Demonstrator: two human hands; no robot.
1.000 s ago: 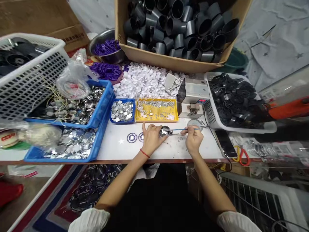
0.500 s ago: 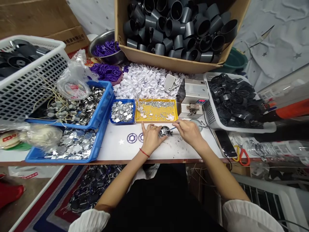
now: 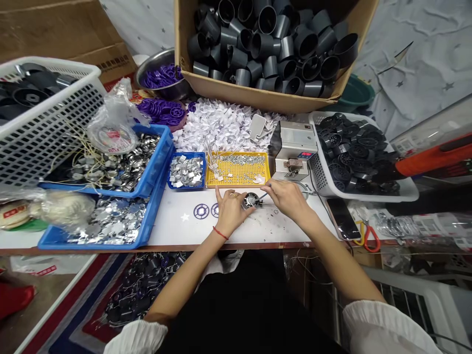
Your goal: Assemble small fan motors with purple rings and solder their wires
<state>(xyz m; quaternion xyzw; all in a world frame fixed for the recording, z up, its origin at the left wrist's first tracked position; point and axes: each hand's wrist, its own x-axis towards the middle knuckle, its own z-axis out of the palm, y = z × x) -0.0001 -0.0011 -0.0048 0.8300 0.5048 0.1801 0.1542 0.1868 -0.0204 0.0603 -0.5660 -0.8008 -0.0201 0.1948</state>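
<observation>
My left hand (image 3: 231, 212) rests on the white worktop, thumb and index finger closed on the rim of a small round black part with pale spokes (image 3: 251, 200). From the right, my right hand (image 3: 284, 197) pinches a thin bluish tool (image 3: 264, 195). Its tip points down to the round part's right side; whether it touches is too small to tell. Just left of my left hand lies a flat purple ring with a white centre (image 3: 201, 211), with a second ring (image 3: 214, 210) partly hidden by my fingers. A white star-shaped piece (image 3: 185, 217) lies farther left.
Behind my hands stand a yellow tray (image 3: 236, 184) of small metal pieces, a blue tray (image 3: 186, 188) of square pieces and a metal machine (image 3: 295, 142). A white basket (image 3: 324, 184) of black parts, a phone (image 3: 342, 219) and scissors (image 3: 371, 240) are at right. A cardboard box (image 3: 254, 88) stands behind.
My hands keep nearly the same grip and place at the round part. The whole view has shifted slightly. At far right, the orange-red object has moved left and up.
</observation>
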